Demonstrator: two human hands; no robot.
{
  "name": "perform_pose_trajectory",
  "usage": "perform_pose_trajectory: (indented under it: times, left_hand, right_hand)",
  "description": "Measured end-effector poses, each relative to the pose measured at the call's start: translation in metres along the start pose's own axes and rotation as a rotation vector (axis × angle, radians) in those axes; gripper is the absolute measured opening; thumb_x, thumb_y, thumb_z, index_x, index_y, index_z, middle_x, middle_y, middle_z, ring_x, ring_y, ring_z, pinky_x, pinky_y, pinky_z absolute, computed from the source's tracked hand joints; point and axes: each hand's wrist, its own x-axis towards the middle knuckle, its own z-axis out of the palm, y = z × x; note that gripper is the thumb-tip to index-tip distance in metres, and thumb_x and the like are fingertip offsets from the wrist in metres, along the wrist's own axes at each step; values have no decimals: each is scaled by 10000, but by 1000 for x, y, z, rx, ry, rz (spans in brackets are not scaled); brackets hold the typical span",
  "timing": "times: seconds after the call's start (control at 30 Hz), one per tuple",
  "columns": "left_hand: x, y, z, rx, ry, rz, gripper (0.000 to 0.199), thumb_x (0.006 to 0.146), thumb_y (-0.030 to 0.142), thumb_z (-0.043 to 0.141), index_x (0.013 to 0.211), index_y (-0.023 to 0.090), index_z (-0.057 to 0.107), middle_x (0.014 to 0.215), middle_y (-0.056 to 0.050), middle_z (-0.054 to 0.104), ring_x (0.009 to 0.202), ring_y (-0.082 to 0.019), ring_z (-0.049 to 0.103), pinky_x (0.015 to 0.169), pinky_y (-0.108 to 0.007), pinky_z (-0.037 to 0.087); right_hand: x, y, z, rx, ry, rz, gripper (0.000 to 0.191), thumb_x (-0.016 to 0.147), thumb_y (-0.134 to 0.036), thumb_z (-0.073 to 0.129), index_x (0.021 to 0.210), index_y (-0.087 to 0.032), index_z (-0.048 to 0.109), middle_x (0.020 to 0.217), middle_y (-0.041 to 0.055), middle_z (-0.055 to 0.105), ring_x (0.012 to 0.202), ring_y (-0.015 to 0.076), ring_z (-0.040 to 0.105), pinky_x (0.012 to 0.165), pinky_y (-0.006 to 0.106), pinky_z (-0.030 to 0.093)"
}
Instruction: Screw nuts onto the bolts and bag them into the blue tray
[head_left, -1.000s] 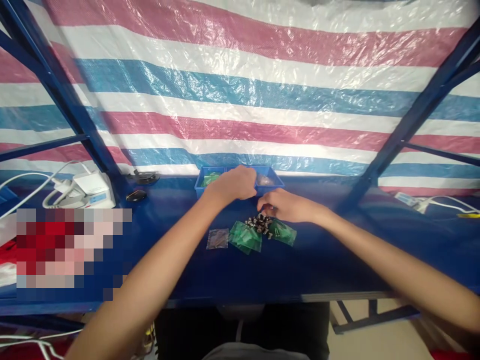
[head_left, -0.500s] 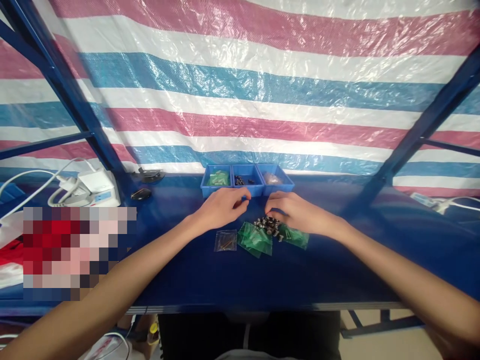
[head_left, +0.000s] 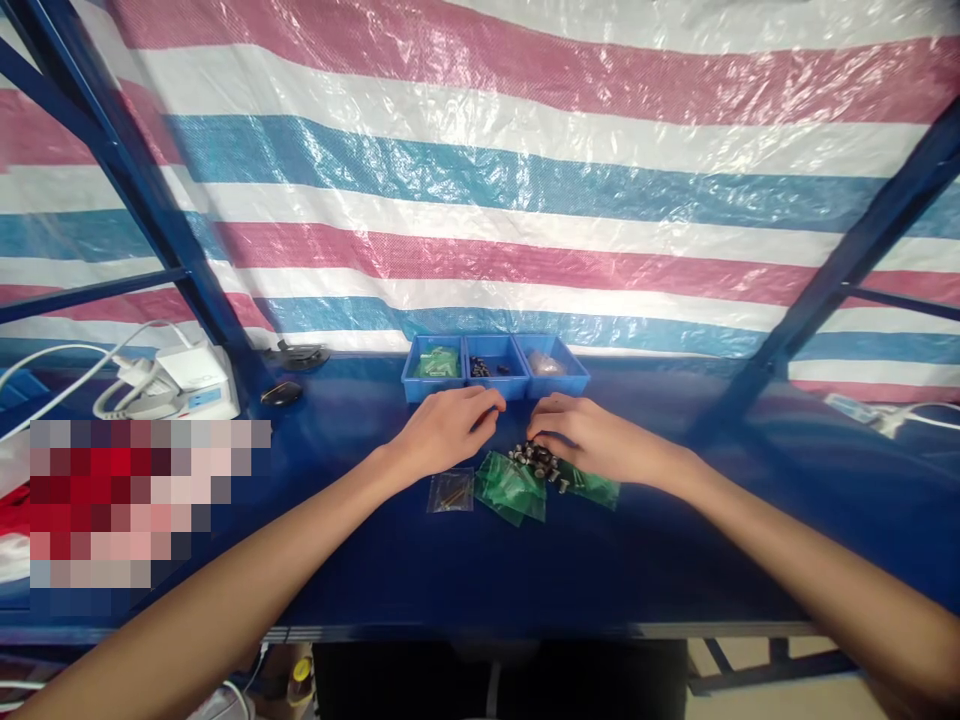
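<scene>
Several small dark and silver metal parts [head_left: 538, 459] lie in a pile on the blue table. Green plastic bags [head_left: 511, 488] are left of the pile, and another green bag [head_left: 596, 487] is at its right. My left hand [head_left: 450, 425] hovers behind a small clear bag [head_left: 451, 490] with thin brownish pieces; its fingers are curled together, and anything between their tips is too small to see. My right hand [head_left: 581, 432] is at the back right of the pile, fingers bent over it, and what its fingertips hold, if anything, is hidden.
Three joined blue bins stand behind my hands: left [head_left: 436, 362] with green bags, middle [head_left: 495, 366] with dark parts, right [head_left: 549, 365] with clear bags. A black mouse [head_left: 282, 393] and a white power strip [head_left: 202, 385] are at the left. Blue metal posts flank the table.
The camera view has tilted slightly, so the table sits a little lower in the picture. My right hand has shifted slightly left over the pile. Both hands keep nearly the same pose.
</scene>
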Motion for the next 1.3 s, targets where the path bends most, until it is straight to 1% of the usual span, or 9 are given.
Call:
perform_pose_trajectory:
  times: [0.13,0.6,0.7,0.83,0.9,1.0,1.13,1.2,1.3]
  left_hand:
    - [0,1,1,42,-29,18,193,1025,229,448,1099,208,624,931,-9,671,739,-151,613,620,-277,378]
    - [-1,2,1,13,-59,6,201,1026,248,449,1095,209,634,961,-11,672,717,-139,604,605,-273,371]
    - [-1,4,2,-12,-51,7,198,1031,257,454,1102,208,632,948,-11,661,719,-136,594,616,-272,376]
    - [-1,9,4,-52,-18,-13,196,1030,363,513,1097,219,628,887,3,636,679,-127,563,592,-262,351]
    - [0,11,5,-67,26,-36,219,1021,417,541,1052,216,623,861,11,628,661,-123,548,584,-260,336]
    - [1,11,5,-111,124,-66,238,1025,413,545,952,197,610,832,9,628,671,-127,550,601,-261,352]
    - [3,6,5,-180,233,-145,182,1012,358,581,962,190,631,876,-5,673,674,-125,575,611,-257,386]
    - [3,5,6,-202,248,-155,168,1008,345,593,974,194,656,887,-6,687,676,-123,583,614,-255,400]
    - [3,5,8,-195,220,-111,182,1019,334,577,953,193,672,895,-9,690,710,-128,593,642,-256,428]
  right_hand:
    - [0,3,1,-28,13,-16,232,1025,-211,472,1030,-189,703,1083,113,669,1045,268,611,838,394,481]
    - [1,2,3,-43,37,-34,200,984,-171,497,958,-187,695,1037,107,671,1005,260,619,813,383,488]
    - [3,-3,1,-10,116,-20,209,989,-180,485,984,-179,694,1030,106,683,989,252,629,815,379,483]
    - [11,-12,0,181,303,140,199,973,-206,507,948,-187,703,855,42,707,699,167,614,639,307,439]
    - [18,-16,0,294,350,191,186,959,-232,530,919,-192,707,790,19,703,644,151,594,604,293,416]
    - [30,-19,0,399,364,193,177,937,-254,550,909,-193,714,822,27,724,703,166,628,640,304,441]
    - [40,-21,1,452,432,202,158,915,-263,582,921,-192,723,909,45,754,791,187,668,681,317,464]
    - [39,-22,3,462,469,209,148,910,-269,603,935,-194,728,918,44,760,775,184,666,653,310,455]
    - [35,-22,8,488,481,225,141,908,-293,630,930,-201,734,901,38,764,756,186,670,632,309,460]
